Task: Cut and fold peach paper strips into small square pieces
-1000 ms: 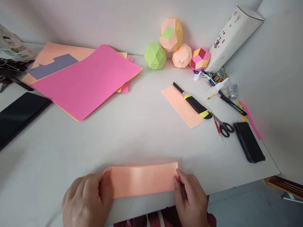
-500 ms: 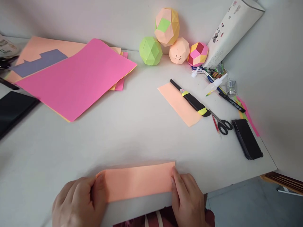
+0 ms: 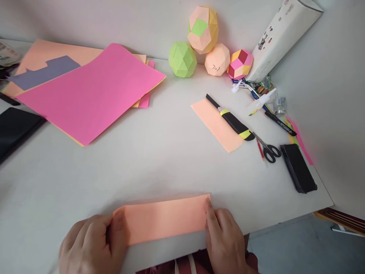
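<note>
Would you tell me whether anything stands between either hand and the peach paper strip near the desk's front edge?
Nothing visible does: the left hand holds the peach paper strip by its left end, and the right hand touches its right end. The cutter lies farther back.

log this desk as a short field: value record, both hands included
left hand: grips the left end of a peach rectangular paper strip
right hand: fingers on the strip's right end
knife: black-and-yellow utility knife, lying partly on a flat peach paper piece
near knife handle: black-handled metal scissors
far left: large bright-pink paper sheet, overlapping other coloured sheets
back: light-green faceted paper ball, leftmost of four
</note>
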Motion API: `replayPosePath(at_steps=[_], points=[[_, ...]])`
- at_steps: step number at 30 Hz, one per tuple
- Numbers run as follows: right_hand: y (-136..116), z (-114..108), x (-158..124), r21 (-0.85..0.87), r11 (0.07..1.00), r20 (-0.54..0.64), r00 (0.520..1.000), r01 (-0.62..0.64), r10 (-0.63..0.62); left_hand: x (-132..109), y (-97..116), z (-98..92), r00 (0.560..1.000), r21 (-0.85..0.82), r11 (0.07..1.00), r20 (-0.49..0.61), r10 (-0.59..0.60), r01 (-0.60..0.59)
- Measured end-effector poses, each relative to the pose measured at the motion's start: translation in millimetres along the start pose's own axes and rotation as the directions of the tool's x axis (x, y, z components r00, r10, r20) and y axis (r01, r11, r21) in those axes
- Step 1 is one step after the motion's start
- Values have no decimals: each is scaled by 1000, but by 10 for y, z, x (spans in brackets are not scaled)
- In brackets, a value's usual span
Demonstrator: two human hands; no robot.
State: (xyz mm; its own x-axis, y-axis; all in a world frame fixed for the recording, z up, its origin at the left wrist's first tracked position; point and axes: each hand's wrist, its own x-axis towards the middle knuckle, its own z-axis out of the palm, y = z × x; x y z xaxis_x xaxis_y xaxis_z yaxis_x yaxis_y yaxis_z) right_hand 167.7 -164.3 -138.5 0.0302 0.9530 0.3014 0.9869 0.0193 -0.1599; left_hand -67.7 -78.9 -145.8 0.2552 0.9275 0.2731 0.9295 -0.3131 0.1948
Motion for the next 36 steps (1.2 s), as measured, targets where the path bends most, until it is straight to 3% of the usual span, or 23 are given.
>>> replayPosePath(at_steps=[21, 28, 33, 36], points=[[-7, -20, 44, -84, 996, 47, 999, 14, -10, 32, 32, -14, 999, 22, 1000, -33, 11, -10], [159, -113, 128, 136, 991, 148, 988, 14, -35, 32, 52, -11, 995, 118, 991, -77, 68, -59], [254, -161, 216, 283, 958, 247, 968, -39, -34, -20, 56, 9, 998, 148, 989, -57, -3, 12], [291, -185, 267, 360, 928, 328, 944, -98, -28, -16, 41, 14, 991, 189, 977, -68, 114, -99]])
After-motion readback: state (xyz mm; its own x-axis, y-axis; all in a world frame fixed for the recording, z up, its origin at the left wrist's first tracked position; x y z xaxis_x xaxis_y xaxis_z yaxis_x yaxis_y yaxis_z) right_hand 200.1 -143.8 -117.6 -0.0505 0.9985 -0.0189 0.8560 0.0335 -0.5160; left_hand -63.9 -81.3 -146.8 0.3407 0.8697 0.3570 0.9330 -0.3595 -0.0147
